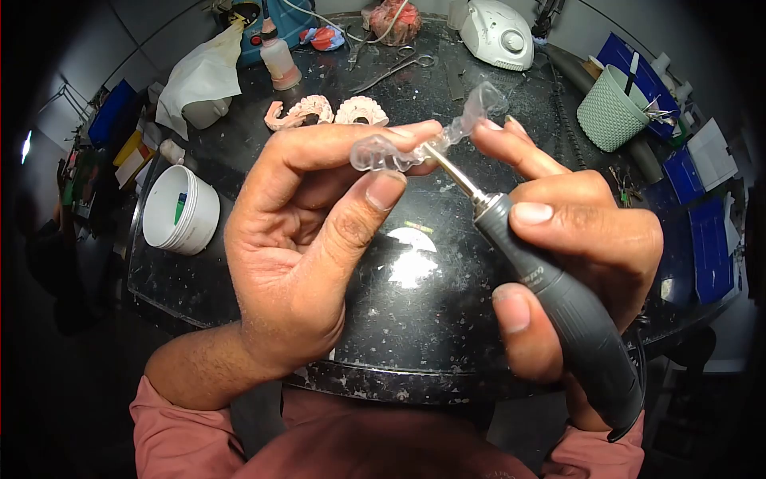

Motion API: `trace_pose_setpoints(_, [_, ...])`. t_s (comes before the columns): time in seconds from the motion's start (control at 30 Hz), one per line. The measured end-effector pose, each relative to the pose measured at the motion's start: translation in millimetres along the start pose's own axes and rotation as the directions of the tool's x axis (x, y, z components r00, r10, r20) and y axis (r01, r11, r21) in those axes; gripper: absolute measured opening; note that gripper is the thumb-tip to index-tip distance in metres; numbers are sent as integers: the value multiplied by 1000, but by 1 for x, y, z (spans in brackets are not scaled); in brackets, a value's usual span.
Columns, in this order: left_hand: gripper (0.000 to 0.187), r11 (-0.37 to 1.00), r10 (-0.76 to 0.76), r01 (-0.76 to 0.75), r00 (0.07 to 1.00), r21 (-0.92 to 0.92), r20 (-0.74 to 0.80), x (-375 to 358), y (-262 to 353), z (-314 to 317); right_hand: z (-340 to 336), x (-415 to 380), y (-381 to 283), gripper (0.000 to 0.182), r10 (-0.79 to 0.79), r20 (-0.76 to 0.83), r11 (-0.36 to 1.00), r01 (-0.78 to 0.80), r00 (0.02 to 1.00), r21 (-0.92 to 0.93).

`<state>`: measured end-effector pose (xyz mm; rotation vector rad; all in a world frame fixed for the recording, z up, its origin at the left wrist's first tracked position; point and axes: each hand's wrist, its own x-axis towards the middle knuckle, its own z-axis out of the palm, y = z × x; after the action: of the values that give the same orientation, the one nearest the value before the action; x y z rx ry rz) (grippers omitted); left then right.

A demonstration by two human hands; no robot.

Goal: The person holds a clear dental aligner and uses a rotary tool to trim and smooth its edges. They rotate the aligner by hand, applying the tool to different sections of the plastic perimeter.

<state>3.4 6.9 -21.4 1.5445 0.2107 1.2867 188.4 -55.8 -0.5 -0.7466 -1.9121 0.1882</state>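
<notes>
Nearest us is the black handpiece point(570, 319), slanting up from our right hand point(598, 231) so its slim metal tip point(456, 173) meets the middle of the clear tooth-shaped tray point(375, 153). We have the tray raised over the table point(239, 297), between our two hands, probably so that its scalloped edge stays in plain sight.

Our left hand point(291, 255) pinches the tray's left part, fingers above and thumb below, closed narrowly on the thin plastic; that likely steadies it against the tip. The fingers of our right hand curl around the handpiece, near its collar, while others stretch forward to the tray's right part, seemingly as a brace. We cannot tell how firmly the right thumb presses.

Farther out, beyond our left fingers, two pink-and-cream dental models point(311, 110) point(361, 111) sit side by side, where we could compare shapes. The white tub point(182, 209) stands to the left, beside our wrist's path but out of its way. Scissor-handled metal tools point(396, 70), a bottle point(281, 65), a white control box point(496, 33) and a pale green basket point(610, 108) ring the far side, leaving us elbow room.
</notes>
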Motion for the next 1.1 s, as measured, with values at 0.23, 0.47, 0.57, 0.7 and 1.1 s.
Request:
trace_pose_setpoints(0.23, [19,994,12,-9,999,107,-32,-1,2,3,2,-1,0,41,11,-17,1000,-10,1000,26])
trace_pose_setpoints(0.47, [18,993,-111,108,992,-50,-53,-4,3,4,2,1,-1,39,-13,14,1000,13,1000,10])
trace_pose_setpoints(0.57, [19,984,-165,163,985,-66,-41,-3,6,3,2,1,-2,39,-20,29,1000,21,999,-14])
trace_pose_setpoints(0.7, [20,980,-200,199,978,-33,-63,-6,5,3,7,1,-3,37,-31,20,998,32,999,-61])
trace_pose_setpoints(1.1, [20,984,-175,173,984,-42,-43,-4,6,5,4,0,-6,40,-2,-22,991,-1,1000,-136])
